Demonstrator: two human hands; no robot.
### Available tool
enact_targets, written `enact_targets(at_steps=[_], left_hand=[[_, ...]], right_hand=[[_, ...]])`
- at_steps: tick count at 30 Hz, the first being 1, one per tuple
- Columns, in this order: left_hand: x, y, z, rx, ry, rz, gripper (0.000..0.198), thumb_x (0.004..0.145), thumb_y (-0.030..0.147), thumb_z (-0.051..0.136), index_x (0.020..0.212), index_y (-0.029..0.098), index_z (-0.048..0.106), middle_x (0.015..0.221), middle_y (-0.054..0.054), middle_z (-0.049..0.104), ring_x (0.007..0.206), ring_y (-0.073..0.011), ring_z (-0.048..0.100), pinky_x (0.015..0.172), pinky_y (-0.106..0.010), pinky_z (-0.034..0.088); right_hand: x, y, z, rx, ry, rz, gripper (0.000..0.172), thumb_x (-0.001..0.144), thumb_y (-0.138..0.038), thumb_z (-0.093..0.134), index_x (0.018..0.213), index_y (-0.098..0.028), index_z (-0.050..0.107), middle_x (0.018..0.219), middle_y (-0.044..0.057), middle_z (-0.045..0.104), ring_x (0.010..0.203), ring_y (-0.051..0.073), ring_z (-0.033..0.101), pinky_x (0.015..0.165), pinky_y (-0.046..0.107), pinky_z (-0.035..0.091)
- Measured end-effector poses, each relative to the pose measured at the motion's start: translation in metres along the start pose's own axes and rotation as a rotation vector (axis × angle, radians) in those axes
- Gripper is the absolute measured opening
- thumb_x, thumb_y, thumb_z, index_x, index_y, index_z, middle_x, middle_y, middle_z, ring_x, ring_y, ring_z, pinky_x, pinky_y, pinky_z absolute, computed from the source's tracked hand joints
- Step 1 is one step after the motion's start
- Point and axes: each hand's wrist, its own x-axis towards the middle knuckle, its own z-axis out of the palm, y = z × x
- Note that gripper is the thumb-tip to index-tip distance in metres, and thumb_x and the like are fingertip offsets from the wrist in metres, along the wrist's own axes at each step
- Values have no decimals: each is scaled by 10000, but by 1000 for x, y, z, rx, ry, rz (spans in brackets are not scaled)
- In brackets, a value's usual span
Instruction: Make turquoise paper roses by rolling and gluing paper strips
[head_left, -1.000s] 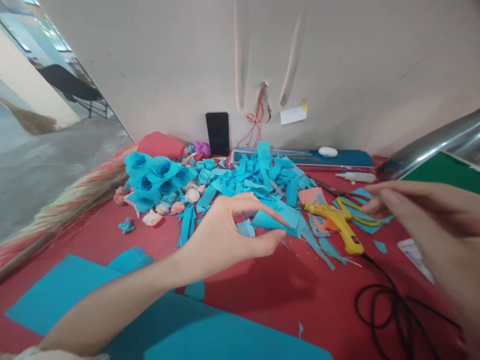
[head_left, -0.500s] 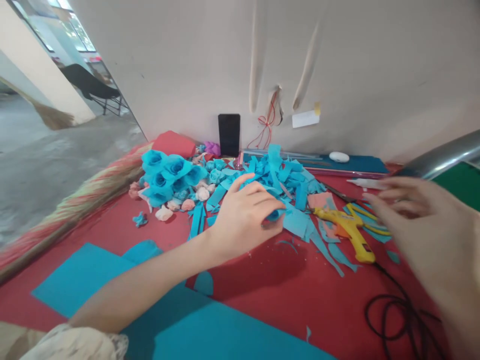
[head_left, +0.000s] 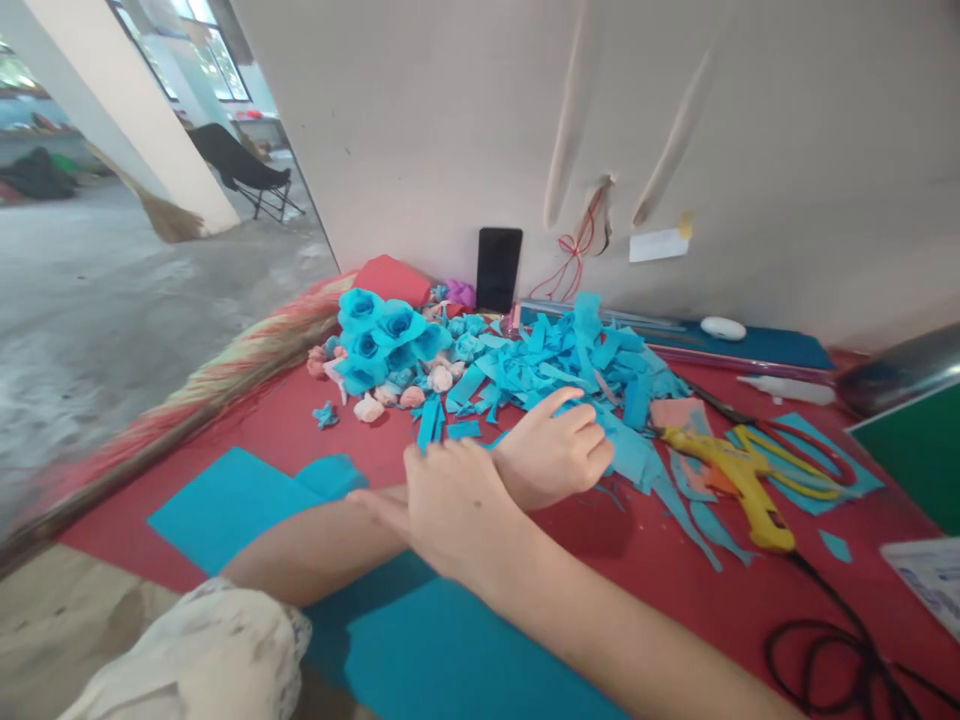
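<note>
My left hand [head_left: 555, 445] hovers over the front of a heap of cut blue paper scraps [head_left: 577, 350], its fingers curled. The rolled piece of blue paper seen in it before is now mostly hidden by the fingers. Across my left forearm [head_left: 322, 545], just behind the wrist, lies my right hand [head_left: 461, 510]. Its fingers bend over the far side and the thumb points left along the arm. Blue paper flowers [head_left: 390, 330] stand bunched to the left of the scraps. Beneath my arms are large blue paper sheets [head_left: 450, 640].
On the red tabletop [head_left: 660, 600], a yellow glue gun [head_left: 735, 480] with a black cord lies right, beside scissors [head_left: 810, 460]. A white tube [head_left: 787, 390] is behind them. A dark phone [head_left: 499, 268] leans on the wall. Small pink paper roses [head_left: 412, 397] lie by the flowers.
My right hand has swung from the far right, near the white tube, leftward onto my left forearm. My left hand has turned, hiding the blue paper. The view has shifted left.
</note>
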Motion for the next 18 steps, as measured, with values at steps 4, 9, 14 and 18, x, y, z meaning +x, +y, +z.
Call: enact_targets(at_steps=[4, 9, 14, 18], left_hand=[[-7, -4, -6, -12, -46, 49, 206, 859, 161, 448, 748, 128, 618, 709, -37, 637, 784, -185, 554, 910, -377, 387], [-13, -9, -9, -28, -73, 40, 227, 875, 147, 413, 777, 119, 615, 769, -55, 649, 823, -193, 541, 912, -375, 372], [-12, -7, -4, -60, -134, 49, 258, 890, 144, 392, 770, 120, 619, 763, -58, 645, 853, -192, 546, 850, -349, 424], [-9, -7, 2, -69, -225, 10, 186, 894, 225, 457, 957, 123, 598, 961, -66, 626, 917, -181, 576, 840, -371, 477]], right_hand=[[20, -15, 9, 51, -223, -121, 303, 923, -447, 439, 881, -197, 605, 770, 17, 618, 633, 100, 569, 623, 264, 508], [29, -24, 16, 75, -310, -188, 197, 942, -301, 446, 881, -196, 601, 828, 20, 610, 705, 106, 575, 664, 264, 508], [38, -15, 13, 60, -330, -137, 172, 919, -291, 494, 879, -158, 593, 868, 23, 603, 757, 123, 581, 689, 285, 511], [50, 4, -6, 26, -277, -39, 188, 915, -306, 501, 993, -151, 575, 964, 42, 587, 826, 148, 580, 730, 321, 509]])
